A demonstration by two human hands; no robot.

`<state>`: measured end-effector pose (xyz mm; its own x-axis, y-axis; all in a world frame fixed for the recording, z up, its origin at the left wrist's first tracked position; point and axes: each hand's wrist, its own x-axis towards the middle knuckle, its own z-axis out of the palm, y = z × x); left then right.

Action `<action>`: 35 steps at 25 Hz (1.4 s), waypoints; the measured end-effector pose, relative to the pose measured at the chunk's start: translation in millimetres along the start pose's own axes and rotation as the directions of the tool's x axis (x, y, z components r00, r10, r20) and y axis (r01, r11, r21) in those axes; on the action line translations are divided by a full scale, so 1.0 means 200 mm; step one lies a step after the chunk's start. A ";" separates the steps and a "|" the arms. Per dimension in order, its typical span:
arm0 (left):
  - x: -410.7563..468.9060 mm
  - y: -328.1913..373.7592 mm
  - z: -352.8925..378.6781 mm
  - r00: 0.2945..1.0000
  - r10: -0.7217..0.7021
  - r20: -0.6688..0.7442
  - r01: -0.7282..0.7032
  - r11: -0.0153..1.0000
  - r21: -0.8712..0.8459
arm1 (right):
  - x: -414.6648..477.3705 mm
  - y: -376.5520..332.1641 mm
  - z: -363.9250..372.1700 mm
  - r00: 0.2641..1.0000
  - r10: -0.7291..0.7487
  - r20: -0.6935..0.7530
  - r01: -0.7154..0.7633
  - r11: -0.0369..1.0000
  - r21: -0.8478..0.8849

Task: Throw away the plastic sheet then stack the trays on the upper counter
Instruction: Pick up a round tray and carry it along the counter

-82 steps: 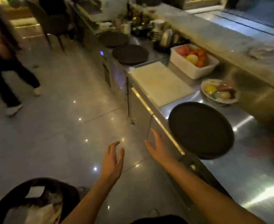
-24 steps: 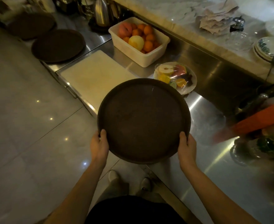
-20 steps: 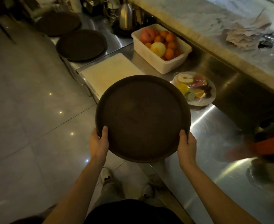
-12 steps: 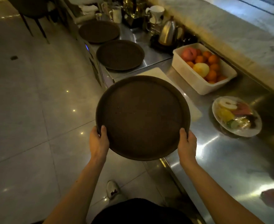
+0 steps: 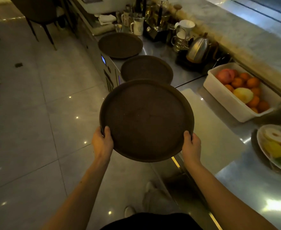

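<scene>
- Along the right side of the view, the marble upper counter (image 5: pixel 246 29) is seen running away from the person, raised above and behind the steel worktop (image 5: pixel 256 188); it is the stacking place and lies up and to the right of both hands.
- On the steel worktop, 2 more trays are left flat: the nearer tray (image 5: pixel 146 68) just beyond the far rim of the carried one, the farther tray (image 5: pixel 120 44) just past it, both ahead and slightly left of the hands.
- Over the worktop's front edge, the held tray (image 5: pixel 146 120) is carried roughly level, partly above the floor and partly above the white cutting board (image 5: pixel 209 130).
- At its near rim, the left hand (image 5: pixel 102 143) and the right hand (image 5: pixel 191 145) are both clenched on the held tray, thumbs on top, the other fingers hidden beneath.
- Being round, the tray has no long axis; the right hand is judged nearer the upper counter, so a swing up and rightward is called for.
- No plastic sheet can be seen.
</scene>
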<state>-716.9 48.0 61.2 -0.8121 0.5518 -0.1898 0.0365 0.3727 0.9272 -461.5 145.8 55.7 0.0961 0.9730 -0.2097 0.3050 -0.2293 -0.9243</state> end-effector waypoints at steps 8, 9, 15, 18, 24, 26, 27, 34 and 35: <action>0.57 0.17 0.31 1.000 0.003 0.027 -0.005 0.996 0.091 | 0.55 -0.13 0.29 0.999 0.033 -0.040 -0.032 0.999 0.032; 0.64 0.20 0.35 1.000 0.005 0.023 -0.008 0.992 0.127 | 0.63 -0.14 0.32 0.998 0.036 -0.046 -0.034 0.999 0.027; 1.02 0.33 0.54 0.999 0.035 0.026 -0.041 0.969 0.243 | 0.98 -0.26 0.50 0.998 0.038 -0.054 -0.038 0.999 0.001; 1.22 0.35 0.61 0.996 0.040 0.083 -0.060 0.966 0.250 | 1.10 -0.30 0.60 0.998 0.029 -0.059 -0.032 0.998 -0.046; 1.68 0.33 0.75 0.971 0.047 0.234 -0.121 0.942 0.312 | 1.27 -0.29 0.85 0.985 0.059 -0.160 -0.088 0.980 -0.180; 1.85 0.34 0.77 0.950 0.062 0.306 -0.168 0.927 0.335 | 1.28 -0.30 0.95 0.975 0.095 -0.199 -0.137 0.968 -0.211; 1.94 0.35 0.78 0.938 0.065 0.340 -0.190 0.917 0.350 | 1.28 -0.31 1.01 0.967 0.122 -0.224 -0.173 0.960 -0.220; 2.31 0.41 0.89 0.847 0.122 0.518 -0.360 0.847 0.390 | 1.29 -0.34 1.26 0.897 0.241 -0.370 -0.364 0.879 -0.309; 2.33 0.42 0.91 0.839 0.121 0.531 -0.368 0.845 0.389 | 1.30 -0.35 1.26 0.891 0.256 -0.375 -0.386 0.863 -0.327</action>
<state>-986.1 472.5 -8.2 -0.3679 0.9039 -0.2183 0.5559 0.4020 0.7276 -696.8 420.1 -14.5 0.5193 0.7986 -0.3041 0.5357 -0.5815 -0.6123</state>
